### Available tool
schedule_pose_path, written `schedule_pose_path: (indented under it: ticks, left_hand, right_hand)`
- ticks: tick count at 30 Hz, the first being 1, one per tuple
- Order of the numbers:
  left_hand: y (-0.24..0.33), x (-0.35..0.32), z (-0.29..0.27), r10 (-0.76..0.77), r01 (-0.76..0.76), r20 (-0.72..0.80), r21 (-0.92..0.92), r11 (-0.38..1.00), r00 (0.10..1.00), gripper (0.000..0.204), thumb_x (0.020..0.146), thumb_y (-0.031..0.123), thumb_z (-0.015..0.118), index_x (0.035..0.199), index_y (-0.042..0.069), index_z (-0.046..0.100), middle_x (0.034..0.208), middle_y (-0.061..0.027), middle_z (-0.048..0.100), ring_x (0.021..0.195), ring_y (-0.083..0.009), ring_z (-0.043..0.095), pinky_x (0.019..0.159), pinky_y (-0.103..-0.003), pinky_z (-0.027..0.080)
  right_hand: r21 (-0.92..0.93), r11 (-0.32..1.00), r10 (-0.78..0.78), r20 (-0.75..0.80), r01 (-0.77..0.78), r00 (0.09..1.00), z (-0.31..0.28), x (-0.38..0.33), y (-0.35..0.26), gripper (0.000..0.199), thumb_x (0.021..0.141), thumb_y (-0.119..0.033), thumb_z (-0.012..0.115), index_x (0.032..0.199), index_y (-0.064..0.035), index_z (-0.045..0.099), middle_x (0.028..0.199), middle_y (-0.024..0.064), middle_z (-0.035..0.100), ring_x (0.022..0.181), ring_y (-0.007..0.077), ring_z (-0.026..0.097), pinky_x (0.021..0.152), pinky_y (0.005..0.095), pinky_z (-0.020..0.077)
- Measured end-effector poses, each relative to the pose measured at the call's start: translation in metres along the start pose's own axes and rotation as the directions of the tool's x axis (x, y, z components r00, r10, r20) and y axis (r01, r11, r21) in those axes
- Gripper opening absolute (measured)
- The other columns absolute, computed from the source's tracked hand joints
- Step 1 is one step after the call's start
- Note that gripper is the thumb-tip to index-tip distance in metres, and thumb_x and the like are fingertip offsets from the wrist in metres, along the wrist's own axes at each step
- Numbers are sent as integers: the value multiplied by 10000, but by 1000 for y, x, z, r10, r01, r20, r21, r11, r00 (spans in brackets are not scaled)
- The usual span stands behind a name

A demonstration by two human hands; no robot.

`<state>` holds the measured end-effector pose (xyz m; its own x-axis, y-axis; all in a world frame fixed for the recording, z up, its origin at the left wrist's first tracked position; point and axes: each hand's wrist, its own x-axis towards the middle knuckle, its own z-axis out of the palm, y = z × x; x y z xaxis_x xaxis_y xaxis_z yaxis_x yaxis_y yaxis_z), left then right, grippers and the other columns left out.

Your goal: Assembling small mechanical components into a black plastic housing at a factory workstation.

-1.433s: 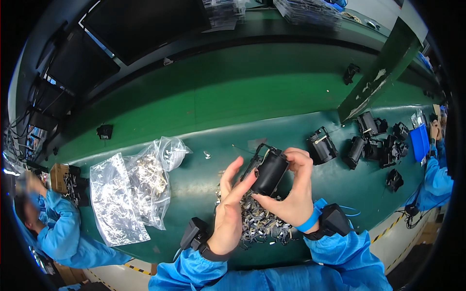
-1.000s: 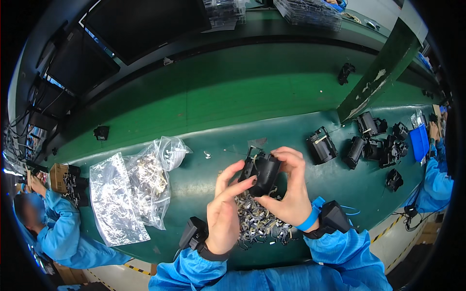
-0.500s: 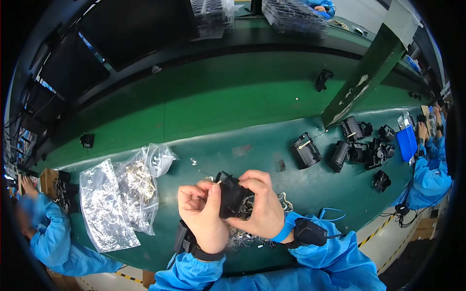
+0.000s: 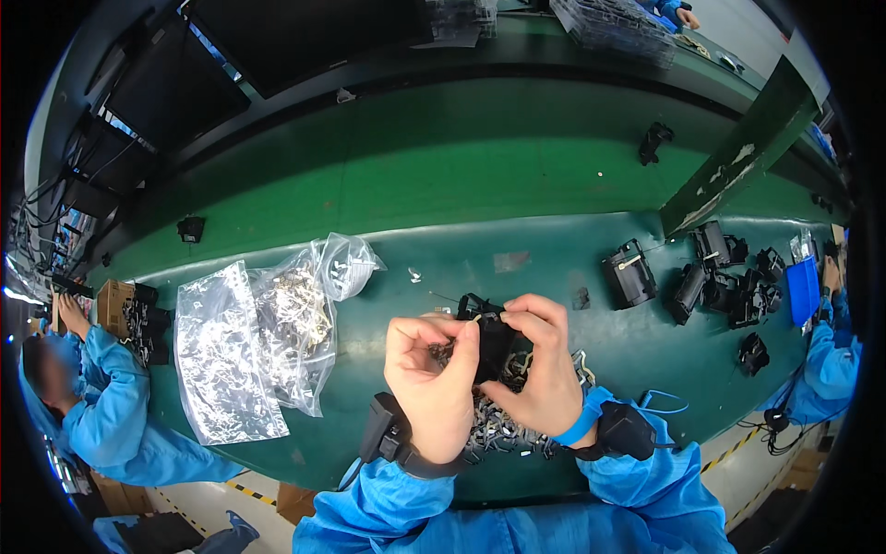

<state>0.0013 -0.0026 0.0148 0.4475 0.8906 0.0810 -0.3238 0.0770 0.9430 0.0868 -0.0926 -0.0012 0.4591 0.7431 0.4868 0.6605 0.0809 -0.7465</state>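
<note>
In front of me both hands meet at a black plastic housing with a thin wire sticking out at its upper left. My right hand grips its right side, thumb below and fingers on top. The thumb and forefinger of my left hand pinch at the upper left edge, where a small pale metal piece shows by the fingertips. Fingers hide part of that edge. Under my hands lies a heap of small metal clips, partly covered by them.
Clear plastic bags with metal pieces lie to the left. Several black housings stand at the right near a green post and a blue tray. Co-workers in blue sleeves sit at both sides. Dark screens hang at the back.
My view has turned a little left, so the table's things sit further right in the picture. Both hands keep their hold on the black housing.
</note>
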Motion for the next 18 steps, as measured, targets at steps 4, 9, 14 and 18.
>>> schedule_pose_path:
  ticks: [4,9,14,18]
  left_hand:
    - [2,6,-8,-14,14,-3,6,1000,1000,274,816,-105,670,880,62,462,854,-69,626,868,-139,571,827,-295,456]
    - [4,7,-9,-34,33,9,69,997,999,268,802,-89,686,861,61,471,821,-60,617,815,-120,581,807,-275,461]
    - [13,6,-6,-34,28,36,146,989,999,267,798,-102,663,863,69,469,803,-41,602,823,-120,556,798,-271,446]
    - [16,10,-8,-49,38,55,184,982,997,263,799,-113,641,864,73,468,803,-31,585,847,-125,535,798,-269,428]
  right_hand:
    - [22,1000,-4,34,3,999,-3,0,0,840,581,60,800,1296,-57,374,1270,209,398,1120,414,506,909,443,496]
    - [8,1000,-17,46,17,999,-3,0,1,842,578,64,796,1298,-57,378,1271,210,399,1120,417,503,910,440,493]
    - [16,1000,12,40,-12,999,-1,-1,2,834,539,50,800,1263,-59,401,1251,206,428,1140,387,481,971,454,437]
    - [-56,998,-34,61,38,998,-3,0,2,869,567,67,801,1317,-78,386,1273,197,405,1117,403,506,887,438,498]
